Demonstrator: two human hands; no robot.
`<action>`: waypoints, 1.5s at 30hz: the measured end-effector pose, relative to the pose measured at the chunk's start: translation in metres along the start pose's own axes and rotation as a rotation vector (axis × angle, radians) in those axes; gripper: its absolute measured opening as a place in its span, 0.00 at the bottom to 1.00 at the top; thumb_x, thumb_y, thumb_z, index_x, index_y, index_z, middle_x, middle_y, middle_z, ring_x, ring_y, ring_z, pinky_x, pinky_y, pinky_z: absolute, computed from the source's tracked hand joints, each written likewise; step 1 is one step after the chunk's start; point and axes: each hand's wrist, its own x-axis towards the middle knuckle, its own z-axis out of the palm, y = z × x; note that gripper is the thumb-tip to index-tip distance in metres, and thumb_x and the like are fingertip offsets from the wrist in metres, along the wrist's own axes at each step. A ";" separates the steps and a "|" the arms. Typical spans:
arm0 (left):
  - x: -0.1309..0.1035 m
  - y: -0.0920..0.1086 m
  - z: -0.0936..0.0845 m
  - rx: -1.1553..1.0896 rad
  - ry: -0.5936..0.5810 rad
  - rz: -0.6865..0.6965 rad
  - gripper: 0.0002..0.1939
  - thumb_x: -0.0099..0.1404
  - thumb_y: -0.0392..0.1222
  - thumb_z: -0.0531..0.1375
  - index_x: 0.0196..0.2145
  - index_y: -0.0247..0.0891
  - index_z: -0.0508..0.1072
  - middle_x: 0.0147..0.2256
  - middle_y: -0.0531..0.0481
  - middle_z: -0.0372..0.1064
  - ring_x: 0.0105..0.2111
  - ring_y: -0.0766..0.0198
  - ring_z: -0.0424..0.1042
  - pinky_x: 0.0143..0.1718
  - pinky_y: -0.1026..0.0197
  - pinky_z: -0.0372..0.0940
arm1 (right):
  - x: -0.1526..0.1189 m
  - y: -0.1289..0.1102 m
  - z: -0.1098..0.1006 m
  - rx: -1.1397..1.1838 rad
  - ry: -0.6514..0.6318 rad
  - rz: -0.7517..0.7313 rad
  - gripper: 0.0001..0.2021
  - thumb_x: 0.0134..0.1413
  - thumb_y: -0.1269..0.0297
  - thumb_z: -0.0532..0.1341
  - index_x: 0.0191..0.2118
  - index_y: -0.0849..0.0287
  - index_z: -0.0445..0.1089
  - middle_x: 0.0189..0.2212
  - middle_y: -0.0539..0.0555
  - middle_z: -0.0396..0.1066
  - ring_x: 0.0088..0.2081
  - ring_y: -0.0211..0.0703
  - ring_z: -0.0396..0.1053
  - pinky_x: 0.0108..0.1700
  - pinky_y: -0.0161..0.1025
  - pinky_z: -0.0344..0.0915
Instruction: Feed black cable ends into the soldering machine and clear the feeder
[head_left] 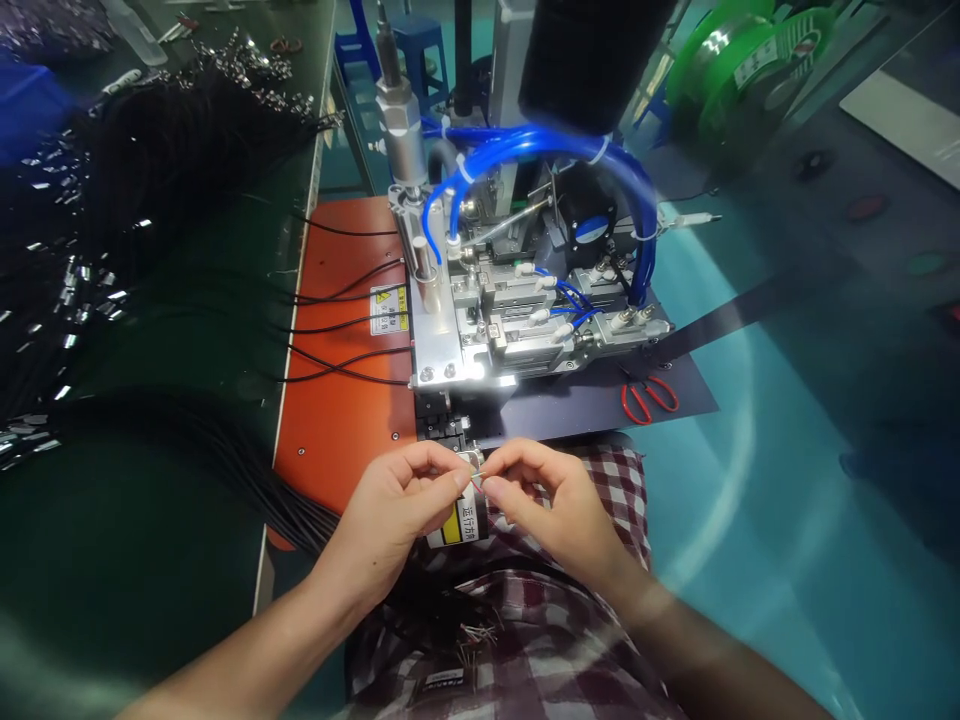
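In front of the checked garment, my left hand [405, 500] and my right hand [559, 505] almost touch at their fingertips. Between them show the thin wires [477, 480], one red and one pale, of a cable end. Thumb and forefinger of each hand pinch these wires; the rest of the cable is hidden by my left hand. Just beyond the fingers is the front of a metal machine [442, 350] with several black cables [352, 268] running into its left side. A bundle of black cables [292, 510] passes below my left wrist, and stripped wire ends [476, 635] lie on my lap.
The machine stands on an orange plate [345, 420] with blue air hoses [540, 140] above. Red-handled scissors [649, 398] lie right of it. Piled black cables with shiny ends [187, 130] cover the dark table at left. A green spool [720, 80] is at upper right.
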 end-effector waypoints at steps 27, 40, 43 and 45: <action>-0.002 0.000 0.004 0.046 0.035 0.038 0.12 0.56 0.47 0.66 0.29 0.35 0.72 0.17 0.60 0.53 0.18 0.73 0.48 0.19 0.67 0.42 | -0.002 0.001 0.013 -0.124 0.116 -0.212 0.06 0.56 0.69 0.59 0.28 0.58 0.67 0.26 0.49 0.65 0.26 0.35 0.61 0.28 0.34 0.61; -0.002 0.000 0.004 0.039 0.024 0.026 0.11 0.57 0.45 0.65 0.27 0.35 0.71 0.16 0.61 0.51 0.18 0.73 0.47 0.20 0.66 0.41 | 0.000 0.005 0.012 -0.032 0.068 -0.140 0.03 0.56 0.67 0.60 0.32 0.58 0.68 0.27 0.48 0.66 0.24 0.34 0.61 0.26 0.34 0.61; -0.002 0.000 0.004 0.036 0.014 0.019 0.10 0.57 0.44 0.65 0.27 0.35 0.71 0.17 0.60 0.51 0.19 0.73 0.47 0.20 0.65 0.41 | 0.001 0.004 0.013 -0.111 0.098 -0.244 0.06 0.57 0.68 0.59 0.29 0.58 0.66 0.26 0.48 0.64 0.25 0.35 0.59 0.28 0.35 0.60; -0.002 0.000 0.002 0.006 -0.012 0.007 0.09 0.58 0.43 0.64 0.28 0.35 0.71 0.17 0.60 0.51 0.19 0.72 0.47 0.21 0.65 0.42 | 0.001 0.005 0.014 -0.110 0.106 -0.291 0.06 0.57 0.68 0.58 0.29 0.57 0.66 0.26 0.48 0.63 0.26 0.36 0.59 0.29 0.36 0.59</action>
